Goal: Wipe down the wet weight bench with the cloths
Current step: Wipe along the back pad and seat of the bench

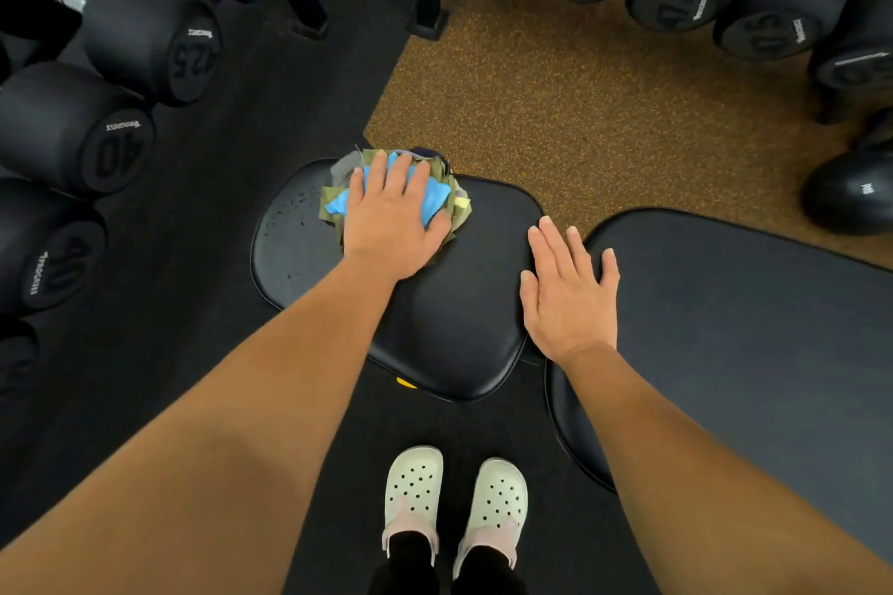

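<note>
While under left hand (386, 222), cloths (339, 206) on bench (449, 319), its length left-right.

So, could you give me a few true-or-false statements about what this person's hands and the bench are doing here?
1. The left hand presses flat on a bundle of cloths on the seat pad. True.
2. The right hand holds a second cloth. False: it holds nothing and lies open, fingers straight, over the gap between the seat pad and the back pad.
3. Water droplets show on the seat pad left of the cloths. True.
4. The cloths are all white. False: blue and olive green show, with a bit of yellow.
5. The person wears pale clogs. True.
</note>
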Demonstrator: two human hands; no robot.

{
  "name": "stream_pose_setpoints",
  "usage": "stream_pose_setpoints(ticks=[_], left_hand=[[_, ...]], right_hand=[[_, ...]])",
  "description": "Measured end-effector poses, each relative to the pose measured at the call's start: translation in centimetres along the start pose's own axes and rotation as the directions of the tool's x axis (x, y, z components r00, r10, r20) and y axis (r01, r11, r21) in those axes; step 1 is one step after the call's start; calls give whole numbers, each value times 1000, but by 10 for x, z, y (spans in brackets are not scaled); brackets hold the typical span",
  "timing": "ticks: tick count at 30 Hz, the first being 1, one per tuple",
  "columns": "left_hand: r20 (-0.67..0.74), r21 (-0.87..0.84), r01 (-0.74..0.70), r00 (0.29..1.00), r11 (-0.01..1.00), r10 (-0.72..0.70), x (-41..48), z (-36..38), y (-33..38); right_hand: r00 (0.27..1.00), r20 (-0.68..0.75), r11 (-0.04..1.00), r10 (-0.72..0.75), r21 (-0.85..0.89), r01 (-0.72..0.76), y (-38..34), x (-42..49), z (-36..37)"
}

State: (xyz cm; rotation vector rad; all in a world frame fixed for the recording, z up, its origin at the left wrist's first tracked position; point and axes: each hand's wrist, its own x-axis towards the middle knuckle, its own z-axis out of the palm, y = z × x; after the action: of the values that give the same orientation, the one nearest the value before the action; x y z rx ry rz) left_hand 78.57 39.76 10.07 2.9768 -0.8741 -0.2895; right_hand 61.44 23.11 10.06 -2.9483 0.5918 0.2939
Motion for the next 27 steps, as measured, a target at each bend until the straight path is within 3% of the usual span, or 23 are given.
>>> stream_pose_setpoints(ticks=[2, 6, 8, 10, 13, 15, 20, 23, 25, 27], left_hand=[[-16, 7, -30, 999, 1000, 30, -9, 1, 8], [-21, 2, -311, 950, 951, 311, -47, 10, 5], [-21, -2, -363, 932, 932, 363, -49, 11, -4], [-28, 9, -293, 956, 956, 293, -44, 11, -3], [-34, -29, -27, 999, 999, 26, -44, 11, 21], [-34, -60, 36, 999, 998, -38, -56, 14, 38], [-83, -134, -228, 972, 964, 218, -80, 16, 19], [-186, -385, -216, 970, 897, 154, -77, 14, 13], [-177, -638, -136, 984, 758, 27, -77, 10, 14], [-158, -757, -121, 987, 642, 0, -81, 4, 10]], right_hand=[[1000, -3, 1000, 0, 6, 0, 0, 0, 0], [1000, -6, 1000, 2, 3, -2, 0, 0, -1], [1000, -9, 1000, 3, 2, -3, -1, -1, -2], [1000, -6, 1000, 0, 10, 1, -1, 0, -2], [1000, -12, 1000, 0, 11, 0, 0, -1, -1], [1000, -17, 1000, -5, 9, 5, -1, -1, -2], [999, -32, 1000, 3, 18, -2, -3, 0, -4], [984, -169, 995, 60, 95, -44, -23, 8, -12], [949, -312, 984, -46, 151, 97, -51, 15, -16], [897, -375, 887, -232, 297, 354, -85, 24, -18]])
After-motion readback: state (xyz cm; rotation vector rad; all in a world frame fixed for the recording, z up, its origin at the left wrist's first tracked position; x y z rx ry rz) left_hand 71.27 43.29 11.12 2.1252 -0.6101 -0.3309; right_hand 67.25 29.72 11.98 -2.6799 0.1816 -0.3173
